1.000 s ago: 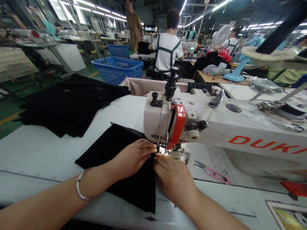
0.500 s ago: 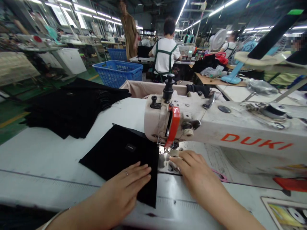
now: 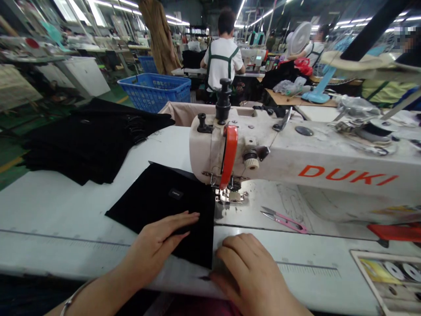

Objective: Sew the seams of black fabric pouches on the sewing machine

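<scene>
A black fabric piece (image 3: 154, 197) with a small dark label lies flat on the sewing table, its right edge beside the needle area of the sewing machine (image 3: 226, 193). My left hand (image 3: 161, 237) rests on the lower part of the fabric, fingers stretched out. My right hand (image 3: 246, 267) is just right of the fabric's near corner, fingers curved and thumb apart from them. Nothing shows in its grasp, and part of its fingertips is hard to see. Pink-handled thread snips (image 3: 284, 219) lie on the machine bed, right of the presser foot.
A stack of black fabric pieces (image 3: 85, 136) sits at the table's left. Behind stand a blue basket (image 3: 154, 94) and a pinkish cloth bin (image 3: 184, 114). A person in a white shirt (image 3: 225, 61) sits ahead; another stands at left. A small fan (image 3: 319, 92) is at right.
My right hand has moved from the presser foot down toward the fabric's near corner, uncovering the snips. My left hand's fingers have shifted slightly up and left. The whole view has shifted.
</scene>
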A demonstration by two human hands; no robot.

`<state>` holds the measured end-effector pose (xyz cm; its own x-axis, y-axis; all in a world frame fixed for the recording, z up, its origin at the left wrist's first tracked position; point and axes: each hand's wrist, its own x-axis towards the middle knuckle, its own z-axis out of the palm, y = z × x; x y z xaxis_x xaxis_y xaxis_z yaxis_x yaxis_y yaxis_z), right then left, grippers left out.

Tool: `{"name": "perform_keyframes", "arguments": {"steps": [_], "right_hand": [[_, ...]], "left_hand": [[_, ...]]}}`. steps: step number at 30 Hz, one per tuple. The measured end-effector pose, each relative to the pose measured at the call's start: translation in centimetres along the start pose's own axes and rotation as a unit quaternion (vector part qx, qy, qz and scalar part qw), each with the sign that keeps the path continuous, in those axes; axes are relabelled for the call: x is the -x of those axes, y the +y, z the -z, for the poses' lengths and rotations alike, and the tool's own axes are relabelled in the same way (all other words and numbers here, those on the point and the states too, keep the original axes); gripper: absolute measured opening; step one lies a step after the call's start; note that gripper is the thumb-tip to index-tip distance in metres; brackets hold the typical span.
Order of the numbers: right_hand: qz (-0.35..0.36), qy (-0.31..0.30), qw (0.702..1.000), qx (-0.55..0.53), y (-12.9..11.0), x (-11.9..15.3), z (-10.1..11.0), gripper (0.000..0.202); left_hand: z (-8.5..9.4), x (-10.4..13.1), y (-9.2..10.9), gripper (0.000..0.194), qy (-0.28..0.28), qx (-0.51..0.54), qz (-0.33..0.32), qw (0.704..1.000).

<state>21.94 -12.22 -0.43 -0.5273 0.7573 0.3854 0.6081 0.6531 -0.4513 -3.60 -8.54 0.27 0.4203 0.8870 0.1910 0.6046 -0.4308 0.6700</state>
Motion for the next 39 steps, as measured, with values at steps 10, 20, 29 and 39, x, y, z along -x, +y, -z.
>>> {"name": "perform_keyframes", "arguments": {"steps": [10, 20, 29, 39], "right_hand": [[0.127, 0.055, 0.990, 0.011, -0.2, -0.6, -1.0, 0.027], [0.100, 0.050, 0.993, -0.024, -0.1, -0.3, -1.5, 0.023], [0.110, 0.049, 0.992, -0.044, 0.2, 0.4, -1.7, 0.026], [0.033, 0.024, 0.994, -0.103, -0.4, 0.9, -0.5, 0.013]], "left_hand": [[0.8, -0.2, 0.3, 0.049, -0.012, -0.100, -0.091, 0.991], [-1.0, -0.2, 2.2, 0.045, -0.142, -0.251, -0.233, 0.929], [-1.5, 1.0, 1.4, 0.044, -0.145, -0.212, -0.235, 0.937], [-1.2, 0.3, 0.8, 0.027, -0.113, -0.069, -0.307, 0.942]]}}
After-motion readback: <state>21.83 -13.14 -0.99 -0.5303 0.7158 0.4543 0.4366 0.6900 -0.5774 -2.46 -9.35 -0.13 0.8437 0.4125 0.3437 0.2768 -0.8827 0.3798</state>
